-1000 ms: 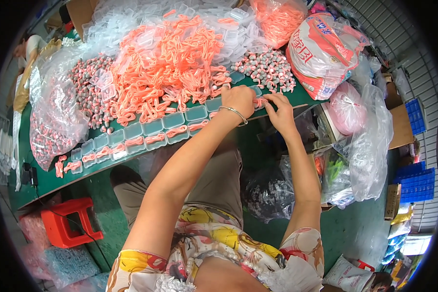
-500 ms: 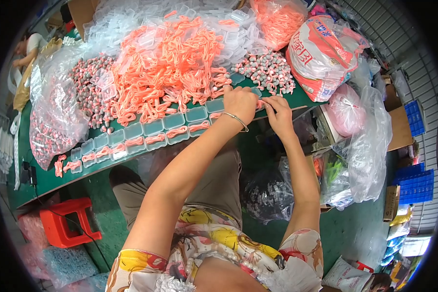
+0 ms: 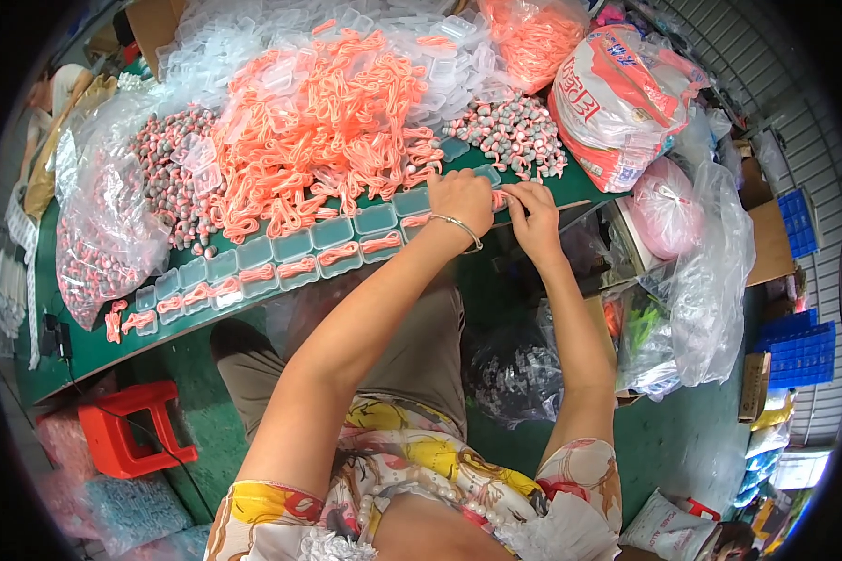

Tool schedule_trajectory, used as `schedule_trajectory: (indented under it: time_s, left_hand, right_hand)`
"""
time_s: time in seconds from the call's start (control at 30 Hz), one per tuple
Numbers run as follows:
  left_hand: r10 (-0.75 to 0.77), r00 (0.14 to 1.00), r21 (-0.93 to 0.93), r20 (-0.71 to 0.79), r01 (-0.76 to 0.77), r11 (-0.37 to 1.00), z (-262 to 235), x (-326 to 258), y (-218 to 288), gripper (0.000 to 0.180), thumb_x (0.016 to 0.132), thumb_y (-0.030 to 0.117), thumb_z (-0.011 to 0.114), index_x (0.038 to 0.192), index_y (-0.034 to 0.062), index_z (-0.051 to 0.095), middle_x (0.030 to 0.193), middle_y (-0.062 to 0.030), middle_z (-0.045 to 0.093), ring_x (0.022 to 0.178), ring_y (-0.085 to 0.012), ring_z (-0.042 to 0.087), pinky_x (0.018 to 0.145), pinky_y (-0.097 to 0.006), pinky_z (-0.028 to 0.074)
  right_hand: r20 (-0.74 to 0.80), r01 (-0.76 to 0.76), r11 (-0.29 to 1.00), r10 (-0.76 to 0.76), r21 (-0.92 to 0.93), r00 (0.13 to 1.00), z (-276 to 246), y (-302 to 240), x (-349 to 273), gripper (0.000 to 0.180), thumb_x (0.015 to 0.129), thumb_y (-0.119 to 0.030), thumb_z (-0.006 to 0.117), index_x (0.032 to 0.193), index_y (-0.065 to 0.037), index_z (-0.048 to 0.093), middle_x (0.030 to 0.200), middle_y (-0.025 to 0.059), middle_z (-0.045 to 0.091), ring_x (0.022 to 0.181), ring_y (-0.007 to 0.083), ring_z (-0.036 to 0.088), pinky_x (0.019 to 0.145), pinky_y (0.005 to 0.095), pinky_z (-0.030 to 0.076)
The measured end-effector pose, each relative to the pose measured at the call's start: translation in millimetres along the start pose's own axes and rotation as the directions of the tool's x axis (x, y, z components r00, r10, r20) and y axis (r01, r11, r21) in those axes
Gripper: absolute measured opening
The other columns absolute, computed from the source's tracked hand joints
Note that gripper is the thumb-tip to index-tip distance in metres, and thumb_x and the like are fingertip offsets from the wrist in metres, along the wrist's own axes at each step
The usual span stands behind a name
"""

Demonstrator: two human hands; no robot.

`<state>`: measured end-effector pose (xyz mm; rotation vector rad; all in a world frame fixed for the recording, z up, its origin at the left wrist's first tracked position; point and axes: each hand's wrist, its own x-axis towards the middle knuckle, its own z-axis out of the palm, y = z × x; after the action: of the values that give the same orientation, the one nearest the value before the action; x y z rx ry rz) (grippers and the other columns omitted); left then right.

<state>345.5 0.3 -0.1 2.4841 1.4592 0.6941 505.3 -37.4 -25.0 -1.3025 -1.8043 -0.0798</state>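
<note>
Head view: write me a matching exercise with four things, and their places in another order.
1. Orange cord pile
2. Row of open boxes
3. Bracelet
4. Red stool

A. On the wrist of the left hand
B. On the floor
C. Heaped mid-table
D. Along the table's near edge

Pairs: 1-C, 2-D, 3-A, 4-B

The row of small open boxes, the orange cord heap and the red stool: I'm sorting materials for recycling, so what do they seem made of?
Small open boxes: probably clear plastic, smooth; the green table shows through.
Orange cord heap: likely textile or elastic, fairly matt; soft loops, fibre unclear.
Red stool: likely moulded plastic, slightly glossy; even colour, rounded edges.
</note>
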Motion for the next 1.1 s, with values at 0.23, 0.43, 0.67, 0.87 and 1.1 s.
schedule_trajectory:
  time_s: [0.23,0.43,0.67,0.87,1.1]
  left_hand:
    - [-0.104,0.992,-0.15,0.067,0.113,0.982,-12,-3,1,0.023,0.075,0.022,0.068,0.095,0.0106,0.068,0.095,-0.0105,0.065,0.095,-0.0263,0.062,0.082,-0.045,0.036]
    - [0.075,0.995,-0.006,-0.071,-0.075,0.997,-8,-12,1,0.03,0.071,0.027,0.074,0.097,0.0146,0.068,0.098,-0.0058,0.06,0.098,-0.0253,0.057,0.077,-0.044,0.037]
    - [0.134,0.987,0.036,-0.087,-0.131,0.991,1,-11,-2,0.031,0.065,0.028,0.078,0.091,0.0133,0.068,0.096,-0.0046,0.057,0.095,-0.0234,0.054,0.08,-0.044,0.037]
    - [0.166,0.971,-0.014,-0.17,-0.171,0.985,-13,-15,0,0.03,0.066,0.026,0.076,0.092,0.0122,0.068,0.095,-0.0055,0.058,0.095,-0.0243,0.054,0.079,-0.042,0.037]
    - [0.152,0.985,-0.199,-0.081,-0.165,0.966,-62,-49,-23,0.031,0.073,0.023,0.073,0.102,0.0155,0.067,0.102,-0.0051,0.059,0.1,-0.0252,0.055,0.082,-0.045,0.036]
  right_hand:
    - [0.045,-0.081,0.996,0.079,0.048,0.996,-4,-3,2,0.023,0.082,-0.003,0.064,0.105,-0.003,0.065,0.094,0.0131,0.061,0.09,0.0302,0.058,0.079,0.0386,0.047]
    - [0.039,0.033,0.994,-0.029,-0.106,0.999,-8,-6,-6,0.028,0.082,-0.003,0.062,0.11,-0.001,0.062,0.104,0.0149,0.059,0.099,0.033,0.055,0.086,0.0408,0.046]
    - [0.113,0.098,0.936,-0.063,-0.337,0.992,-5,-30,-15,0.044,0.081,-0.006,0.062,0.124,-0.001,0.055,0.116,0.0141,0.056,0.109,0.035,0.05,0.095,0.0438,0.04]
    - [0.058,0.033,0.96,-0.017,-0.277,0.998,-16,-14,2,0.045,0.082,-0.009,0.062,0.127,-0.005,0.054,0.117,0.0145,0.057,0.11,0.0336,0.05,0.094,0.0426,0.04]
    - [0.193,0.19,0.932,-0.134,-0.31,0.972,10,13,58,0.014,0.077,-0.01,0.064,0.088,-0.008,0.072,0.085,0.0099,0.066,0.087,0.0294,0.061,0.077,0.0423,0.047]
